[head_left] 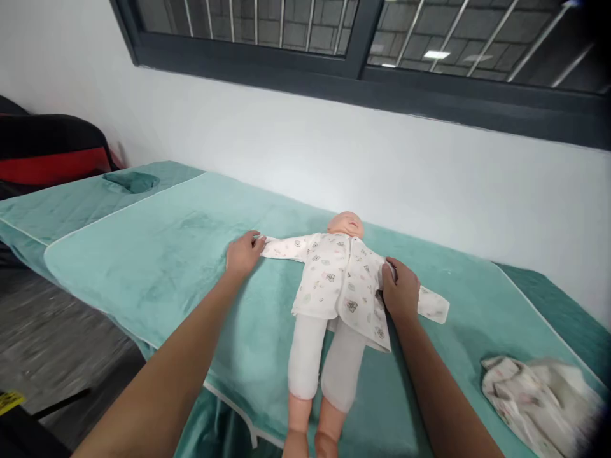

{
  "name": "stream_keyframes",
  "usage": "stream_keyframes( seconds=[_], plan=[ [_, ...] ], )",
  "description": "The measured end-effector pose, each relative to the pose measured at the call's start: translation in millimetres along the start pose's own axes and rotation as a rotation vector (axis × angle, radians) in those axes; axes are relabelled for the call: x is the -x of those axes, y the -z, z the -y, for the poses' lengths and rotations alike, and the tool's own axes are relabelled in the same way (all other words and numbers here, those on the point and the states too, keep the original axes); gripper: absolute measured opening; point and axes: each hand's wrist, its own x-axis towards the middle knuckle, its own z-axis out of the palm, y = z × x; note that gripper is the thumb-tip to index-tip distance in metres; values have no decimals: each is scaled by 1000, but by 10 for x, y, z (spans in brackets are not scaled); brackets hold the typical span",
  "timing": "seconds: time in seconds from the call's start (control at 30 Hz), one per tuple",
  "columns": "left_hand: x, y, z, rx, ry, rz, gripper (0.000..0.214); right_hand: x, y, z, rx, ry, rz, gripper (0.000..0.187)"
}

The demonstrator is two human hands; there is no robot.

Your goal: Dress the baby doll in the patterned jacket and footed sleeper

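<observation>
A baby doll [344,224] lies on its back, head toward the wall and bare feet toward me. It wears a white printed baby shirt [324,277] and white trousers [305,356]. The shirt's front edges hang loose down the middle. My left hand [243,256] is closed at the cuff of the sleeve stretched out to the left. On the other side, my right hand [401,289] is wrapped round the upper part of the right-hand sleeve, below the shoulder. That sleeve's cuff end [433,306] sticks out flat beyond my hand. The doll's hands are not visible.
A green padded bed cover [191,254] lies beneath the doll, against a white wall [286,152] under a barred window. A crumpled printed cloth [534,401] lies at the lower right. At the left are a face hole [133,182] and a black-and-red chair [52,156].
</observation>
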Motion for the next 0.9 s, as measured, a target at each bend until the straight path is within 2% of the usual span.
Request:
stream_keyframes(
  seconds=[0.1,0.17,0.27,0.33,0.6,0.77,0.9],
  plan=[
    [24,26,-3,33,-49,1,33,111,143,-110,53,-121,-142,48],
    [23,33,-2,51,-62,-4,31,225,271,-246,122,-253,-191,52],
    [12,20,-1,73,-64,-17,30,381,441,-462,166,-441,-156,61],
    [4,4,0,85,-49,-38,31,422,498,-564,163,-491,-131,65],
    [-92,1,60,167,116,-205,30,162,415,-743,71,-410,-116,51],
    [-134,-23,84,178,152,-208,26,66,371,-835,63,-370,-158,47],
    [-127,-33,51,159,159,-179,24,79,335,-718,100,-295,-188,45]
  ],
)
